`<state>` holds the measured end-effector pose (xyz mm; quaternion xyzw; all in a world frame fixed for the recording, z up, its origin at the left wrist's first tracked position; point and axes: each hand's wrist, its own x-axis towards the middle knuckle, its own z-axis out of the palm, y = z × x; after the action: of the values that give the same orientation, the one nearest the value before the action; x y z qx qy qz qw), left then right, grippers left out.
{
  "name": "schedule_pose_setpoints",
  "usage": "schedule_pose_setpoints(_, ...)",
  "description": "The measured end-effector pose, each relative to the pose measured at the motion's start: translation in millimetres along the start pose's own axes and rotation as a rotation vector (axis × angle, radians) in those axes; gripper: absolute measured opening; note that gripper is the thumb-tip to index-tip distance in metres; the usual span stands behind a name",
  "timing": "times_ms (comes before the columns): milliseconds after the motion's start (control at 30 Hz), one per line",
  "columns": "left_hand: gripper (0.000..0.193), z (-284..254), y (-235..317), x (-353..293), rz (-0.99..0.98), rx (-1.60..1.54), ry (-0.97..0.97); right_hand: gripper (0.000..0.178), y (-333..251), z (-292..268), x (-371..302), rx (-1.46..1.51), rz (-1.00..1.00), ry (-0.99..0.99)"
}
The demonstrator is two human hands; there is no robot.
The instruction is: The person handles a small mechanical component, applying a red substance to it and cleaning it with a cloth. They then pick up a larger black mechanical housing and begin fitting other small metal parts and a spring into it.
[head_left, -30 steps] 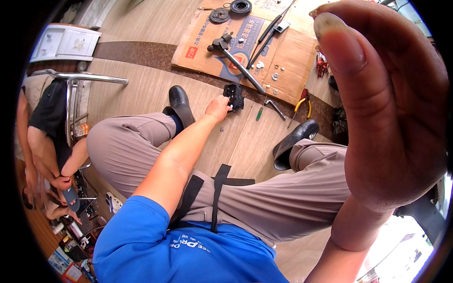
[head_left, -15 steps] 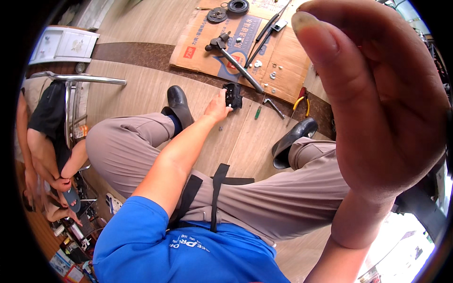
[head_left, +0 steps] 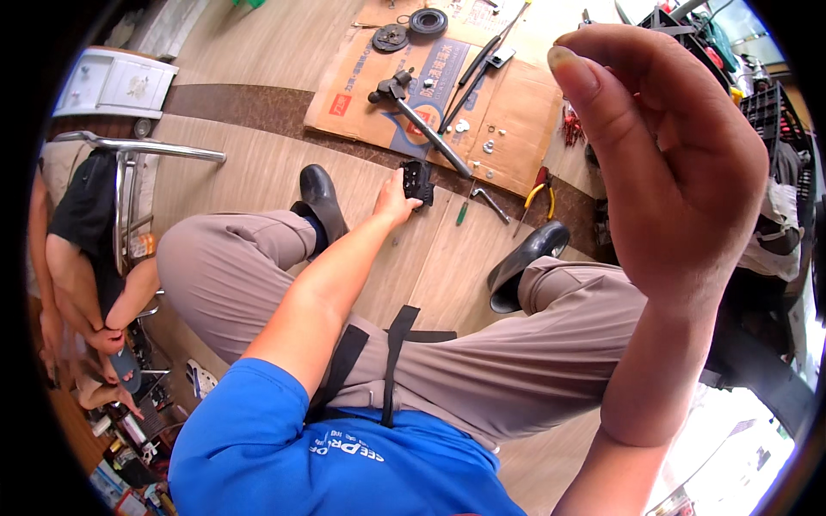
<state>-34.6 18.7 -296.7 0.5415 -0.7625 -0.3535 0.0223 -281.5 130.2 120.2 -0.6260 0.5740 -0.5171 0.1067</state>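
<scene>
My left hand (head_left: pixel 395 200) is closed on the left side of a black blocky part (head_left: pixel 418 185) with small holes and ridges, low at the floor between my shoes. My right hand (head_left: pixel 680 163) is raised close to the camera at the right, its fingers curled and the thumb tip against the index fingertip. Whether anything small sits in that pinch cannot be seen. Beyond the part lies a metal rod with a dark jointed head (head_left: pixel 422 120), across a cardboard sheet (head_left: pixel 516 112). Right of the part are a green-handled screwdriver (head_left: pixel 462 212) and a bent metal wrench (head_left: pixel 490 205).
Yellow-and-red-handled pliers (head_left: pixel 540 198) lie by my right shoe (head_left: pixel 527 265). The cardboard bears a black ring (head_left: pixel 428 21), a round dark disc (head_left: pixel 391 38), a black cable (head_left: pixel 469 90) and several small parts. At left, another person (head_left: pixel 86 258) sits beside a metal-framed chair (head_left: pixel 172 150).
My right hand has drawn back from the camera and looks smaller, still pinched. My left hand keeps hold of the black part, which appears slightly lower and further left.
</scene>
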Motion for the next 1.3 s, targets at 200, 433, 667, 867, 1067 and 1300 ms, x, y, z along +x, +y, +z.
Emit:
schedule_pose_setpoints(200,0.088,-2,2,-3,-0.016,0.026,-0.074,0.014,-15,-4,7,-0.171,0.173,-0.005)
schedule_pose_setpoints(433,0.082,3,-25,-2,-0.124,0.043,-0.1,0.03,-86,5,-16,0.283,0.139,-0.216)
schedule_pose_setpoints(667,0.077,5,-22,1,-0.111,0.025,-0.17,0.015,-126,34,-40,0.361,0.148,0.307)
schedule_pose_setpoints(867,0.075,7,-39,-2,-0.055,-0.083,-0.132,0.015,-97,8,-27,0.543,-0.12,0.063)
schedule_pose_setpoints(1067,0.076,12,-22,5,-0.05,0.046,-0.12,0.03,-71,7,-29,0.649,-0.255,-0.155)
schedule_pose_setpoints(1300,0.07,12,-33,3,-0.063,-0.102,-0.186,0.036,-62,-7,-11,0.272,0.243,0.214)
